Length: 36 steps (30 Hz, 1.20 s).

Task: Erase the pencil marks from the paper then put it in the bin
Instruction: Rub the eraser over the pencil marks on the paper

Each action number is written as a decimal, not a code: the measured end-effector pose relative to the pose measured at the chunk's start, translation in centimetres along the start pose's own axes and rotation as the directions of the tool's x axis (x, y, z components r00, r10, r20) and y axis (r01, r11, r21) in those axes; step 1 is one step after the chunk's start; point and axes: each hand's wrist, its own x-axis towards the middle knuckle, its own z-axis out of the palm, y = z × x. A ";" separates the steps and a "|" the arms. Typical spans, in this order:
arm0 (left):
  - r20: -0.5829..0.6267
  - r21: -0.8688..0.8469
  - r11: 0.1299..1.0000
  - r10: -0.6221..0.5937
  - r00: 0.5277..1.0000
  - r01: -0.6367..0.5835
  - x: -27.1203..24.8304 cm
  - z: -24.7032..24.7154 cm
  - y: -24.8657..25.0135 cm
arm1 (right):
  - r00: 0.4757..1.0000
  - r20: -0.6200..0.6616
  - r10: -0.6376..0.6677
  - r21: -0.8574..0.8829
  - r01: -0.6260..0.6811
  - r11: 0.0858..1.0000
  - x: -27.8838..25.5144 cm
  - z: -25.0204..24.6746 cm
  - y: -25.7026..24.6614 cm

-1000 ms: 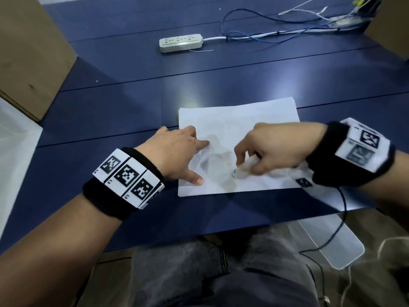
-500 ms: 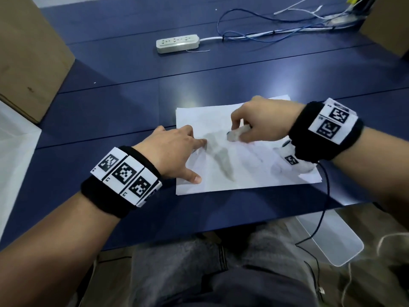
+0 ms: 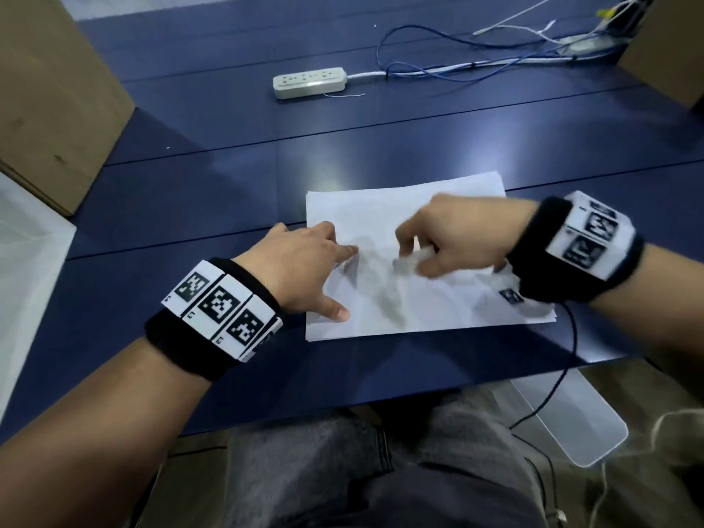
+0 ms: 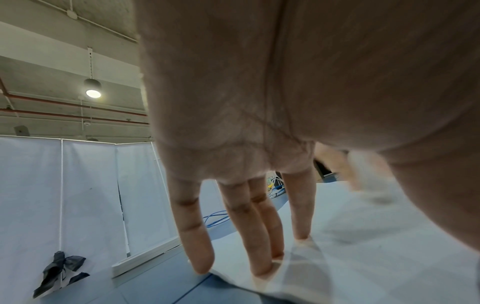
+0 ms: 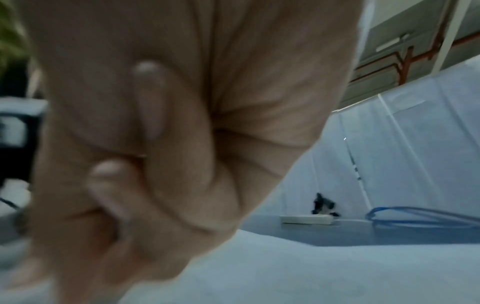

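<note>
In the head view, a white sheet of paper [image 3: 411, 299] is seen lying flat on the dark blue table [image 3: 190, 192], close to its near edge. Grey pencil smudges [image 3: 388, 302] are spread over the middle of the sheet. The left hand [image 3: 301, 272] is laid on the sheet's left edge with its fingers straight and spread, pressing the paper down. The right hand [image 3: 457, 242] is held over the middle of the sheet, blurred, its fingers curled around a small white eraser [image 3: 405, 265] whose tip is set against the paper. A white power strip [image 3: 309, 82] and a tangle of blue and white cables [image 3: 476, 59] are seen at the far side of the table. A clear plastic bin [image 3: 571, 424] is seen below the table's near edge on the right.

In the left wrist view, the straight fingers [image 4: 197, 236] are shown with their tips planted on the paper [image 4: 363, 267].

In the right wrist view, the right hand [image 5: 155, 144] is shown blurred, its fingers folded into the palm above the paper [image 5: 311, 273]; the eraser cannot be made out here. The power strip [image 5: 306, 219] is seen beyond.
</note>
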 end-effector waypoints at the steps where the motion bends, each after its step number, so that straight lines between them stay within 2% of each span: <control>1: 0.000 -0.003 1.000 0.000 1.000 0.000 0.0 0.1 -0.1 | 0.996 0.080 -0.039 -0.010 0.040 0.999 -0.8 0.4 -0.6; 3: -0.001 -0.003 1.000 0.004 1.000 -0.004 0.0 0.1 -0.1 | 0.980 0.186 -0.069 0.012 0.068 0.998 -1.5 0.8 -1.3; 5: 0.002 0.002 1.000 0.006 1.000 -0.006 0.0 0.1 0.0 | 0.993 0.112 -0.043 0.002 0.043 0.999 -0.5 0.5 -0.7; 8: 0.001 -0.010 1.000 0.009 1.000 -0.009 0.0 0.1 -0.1 | 0.994 -0.062 0.090 0.027 -0.088 0.996 1.5 -0.6 0.7; 10: -0.003 -0.007 1.000 0.006 1.000 -0.006 0.0 0.1 -0.1 | 0.989 -0.106 0.103 0.033 -0.100 0.994 1.5 -0.4 0.8; 12: -0.003 0.001 1.000 0.004 1.000 -0.004 0.1 0.2 -0.1 | 0.999 -0.049 0.006 0.019 -0.005 1.000 0.1 0.0 -0.4; 15: 0.004 0.012 1.000 0.006 1.000 -0.006 0.1 0.2 -0.1 | 0.982 0.171 -0.082 0.042 0.076 0.996 -1.7 0.9 -2.0; 16: 0.005 0.014 1.000 0.007 1.000 -0.007 0.1 0.2 -0.1 | 0.983 0.163 -0.084 0.029 0.080 0.996 -1.6 0.9 -1.9; 18: 0.005 0.013 1.000 0.011 1.000 -0.011 0.1 0.2 -0.1 | 0.999 0.033 -0.027 0.011 0.027 1.000 -0.2 0.3 -0.8; 20: 0.000 -0.004 1.000 0.013 1.000 -0.013 0.0 0.2 -0.1 | 0.993 -0.092 0.067 0.039 -0.064 0.997 1.1 -0.3 0.5; 22: -0.005 -0.009 1.000 0.011 1.000 -0.011 0.0 0.2 -0.1 | 0.992 -0.112 0.065 0.041 -0.060 0.997 1.1 -0.3 1.0; 24: -0.012 -0.003 1.000 0.007 1.000 -0.008 0.1 0.3 -0.2 | 0.999 0.025 -0.028 0.023 0.028 0.999 -0.2 -0.1 0.0; 26: -0.007 -0.009 1.000 0.007 1.000 -0.007 0.1 0.4 -0.2 | 0.972 0.219 -0.082 0.062 0.070 0.996 -1.6 0.7 -1.0; 27: -0.006 -0.009 1.000 0.008 1.000 -0.008 0.1 0.4 -0.2 | 0.966 0.242 -0.089 0.061 0.077 0.995 -1.8 0.8 -1.1; 30: -0.008 -0.013 1.000 0.014 1.000 -0.014 0.2 0.3 -0.2 | 0.999 0.039 -0.002 -0.008 0.003 1.000 0.2 0.1 0.2; 32: -0.005 -0.025 1.000 0.011 1.000 -0.012 0.1 0.3 -0.3 | 0.993 -0.071 0.093 0.006 -0.093 0.996 1.3 -0.7 1.2; 34: -0.006 -0.024 1.000 0.009 1.000 -0.009 0.1 0.4 -0.2 | 0.992 -0.087 0.091 0.015 -0.090 0.996 1.0 -0.6 1.4; 36: -0.010 -0.015 1.000 0.005 1.000 -0.005 0.1 0.3 -0.3 | 1.000 -0.008 0.000 -0.009 0.000 1.000 -0.6 0.0 0.3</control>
